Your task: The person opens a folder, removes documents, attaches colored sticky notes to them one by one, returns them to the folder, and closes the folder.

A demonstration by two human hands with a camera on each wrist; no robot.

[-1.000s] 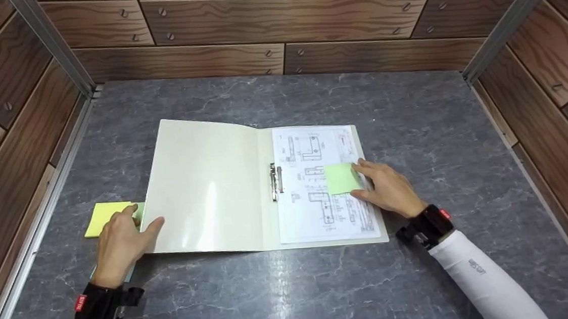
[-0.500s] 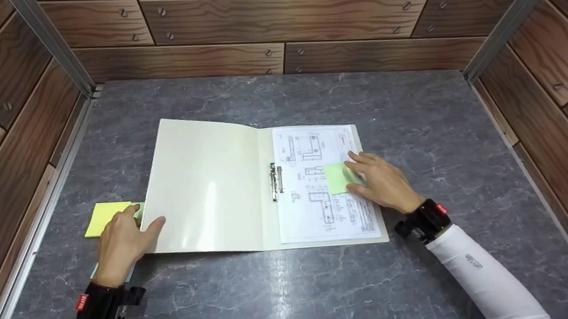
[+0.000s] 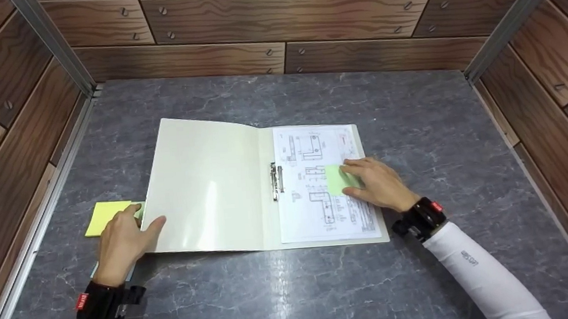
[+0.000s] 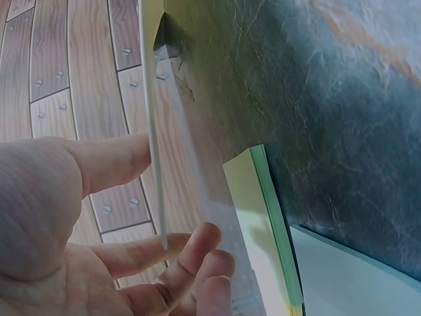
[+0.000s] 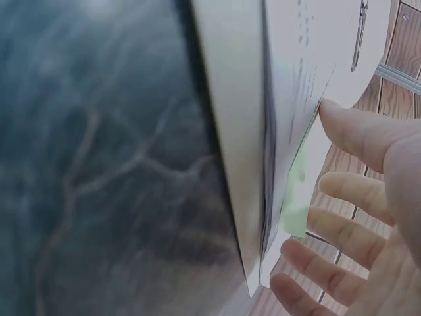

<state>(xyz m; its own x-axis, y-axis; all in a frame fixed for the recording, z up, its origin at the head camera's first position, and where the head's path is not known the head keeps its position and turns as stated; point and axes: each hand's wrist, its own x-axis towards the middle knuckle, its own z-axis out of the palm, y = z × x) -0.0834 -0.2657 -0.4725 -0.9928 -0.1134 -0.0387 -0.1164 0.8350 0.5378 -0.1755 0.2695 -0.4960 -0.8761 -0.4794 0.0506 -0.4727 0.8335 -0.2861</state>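
An open cream folder (image 3: 202, 186) lies with drawing sheets (image 3: 301, 214) on its right side, beside a metal clip (image 3: 274, 180). My left hand (image 3: 124, 243) holds the left cover near its lower outer edge, thumb on the inside and fingers behind; the left wrist view shows the cover edge (image 4: 155, 178) between them, raised off the table. On the top sheet sits a light green sticky note (image 3: 335, 180). My right hand (image 3: 380, 185) rests over its right part, fingers loosely spread and thumb at its lower right corner.
A yellow sticky note pad (image 3: 106, 217) lies left of the folder. Partly under the raised cover are a green sticky note pad (image 4: 256, 217) and a pale blue pad (image 4: 362, 273). Wood-patterned walls (image 3: 278, 20) enclose the grey table (image 3: 325, 293).
My right hand has shifted slightly left over the green note, its fingertips lifting and then coming down again. The left hand and the folder stay where they were.
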